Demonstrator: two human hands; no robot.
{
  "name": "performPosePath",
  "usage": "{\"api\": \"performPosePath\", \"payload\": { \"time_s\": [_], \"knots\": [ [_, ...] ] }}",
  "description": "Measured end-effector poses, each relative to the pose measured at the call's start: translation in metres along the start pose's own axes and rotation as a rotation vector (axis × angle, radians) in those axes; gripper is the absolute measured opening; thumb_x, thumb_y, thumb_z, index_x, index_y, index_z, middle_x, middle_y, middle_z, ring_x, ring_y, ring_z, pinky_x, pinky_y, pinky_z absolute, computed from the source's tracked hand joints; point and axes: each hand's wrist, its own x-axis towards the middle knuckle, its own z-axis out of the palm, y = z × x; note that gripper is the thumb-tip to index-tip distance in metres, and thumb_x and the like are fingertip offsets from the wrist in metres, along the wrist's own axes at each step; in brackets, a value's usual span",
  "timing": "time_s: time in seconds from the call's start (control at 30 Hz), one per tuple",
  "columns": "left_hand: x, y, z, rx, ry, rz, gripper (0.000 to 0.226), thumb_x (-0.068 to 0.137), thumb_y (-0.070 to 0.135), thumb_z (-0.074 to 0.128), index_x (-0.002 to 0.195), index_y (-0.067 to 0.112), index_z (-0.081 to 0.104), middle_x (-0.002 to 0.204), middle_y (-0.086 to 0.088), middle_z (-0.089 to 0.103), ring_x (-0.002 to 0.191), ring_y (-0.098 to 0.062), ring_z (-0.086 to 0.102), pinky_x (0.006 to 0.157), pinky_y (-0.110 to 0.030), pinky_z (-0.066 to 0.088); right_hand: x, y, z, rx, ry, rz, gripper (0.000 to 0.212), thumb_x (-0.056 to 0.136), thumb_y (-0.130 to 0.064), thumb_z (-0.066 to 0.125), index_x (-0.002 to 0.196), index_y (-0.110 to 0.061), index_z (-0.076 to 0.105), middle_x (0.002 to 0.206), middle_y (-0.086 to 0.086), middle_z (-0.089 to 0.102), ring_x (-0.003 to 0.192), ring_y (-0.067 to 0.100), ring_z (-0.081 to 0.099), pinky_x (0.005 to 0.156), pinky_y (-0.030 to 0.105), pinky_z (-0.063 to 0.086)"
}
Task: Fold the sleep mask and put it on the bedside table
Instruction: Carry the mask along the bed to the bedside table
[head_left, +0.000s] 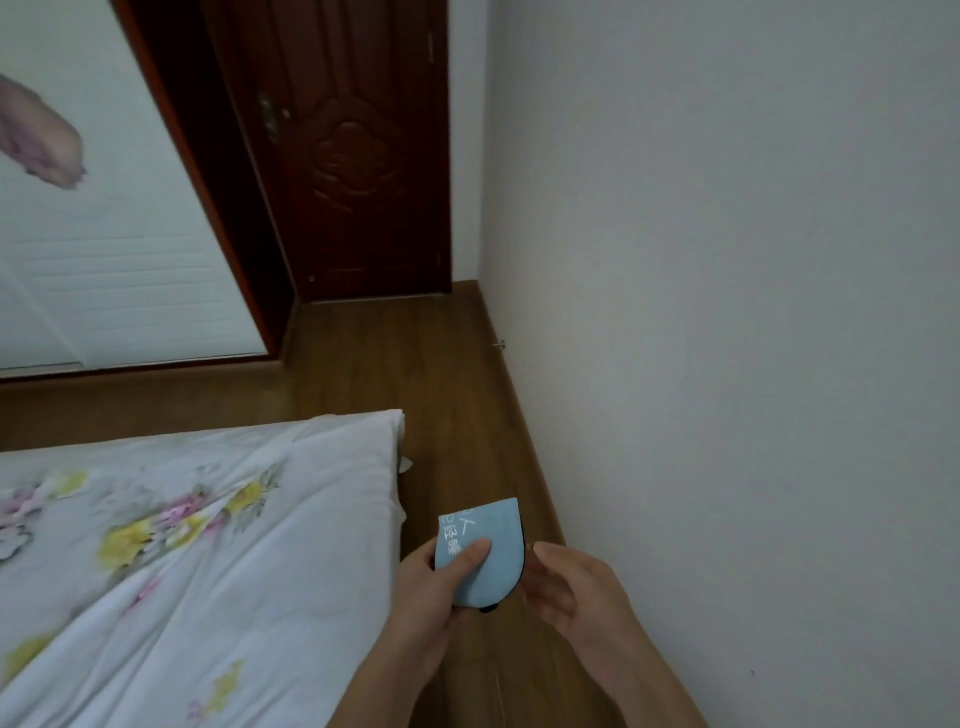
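A light blue sleep mask (491, 540) with white lettering and a black edge is folded in half and held upright over the floor strip beside the bed. My left hand (441, 587) grips it, thumb pressed on the blue front. Just to the right, my right hand (571, 592) hovers with its fingers apart, close to the mask's black edge but holding nothing. No bedside table is in view.
The bed with a white floral quilt (182, 545) fills the lower left. A narrow strip of wooden floor (457, 415) runs between it and the white wall (727, 312) on the right. A dark wooden door (358, 156) stands shut ahead, beside a white wardrobe panel (104, 234).
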Motion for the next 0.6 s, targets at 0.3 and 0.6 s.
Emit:
{"api": "performPosePath", "payload": {
  "time_s": [0.3,0.6],
  "knots": [
    [0.118,0.052,-0.013,-0.039,0.146,0.007,0.044,0.066,0.031,0.083,0.105,0.016,0.068,0.103,-0.01,0.075,0.09,-0.026,0.073,0.063,-0.034,0.061,0.148,-0.053,0.045,-0.034,-0.138,0.071,0.018,0.085,-0.024,0.078,0.097,-0.012,0.081,0.102,0.016,0.08,0.097,0.031,0.076,0.086,0.043,0.061],
    [0.295,0.154,0.02,-0.051,0.251,0.034,0.037,0.078,0.022,0.077,0.111,0.012,0.065,0.106,-0.013,0.072,0.095,-0.028,0.07,0.06,-0.031,0.06,0.347,-0.177,0.073,-0.109,-0.294,0.083,0.039,0.071,-0.036,0.085,0.103,-0.015,0.08,0.103,0.01,0.08,0.097,0.026,0.076,0.089,0.04,0.061]
  ]
}}
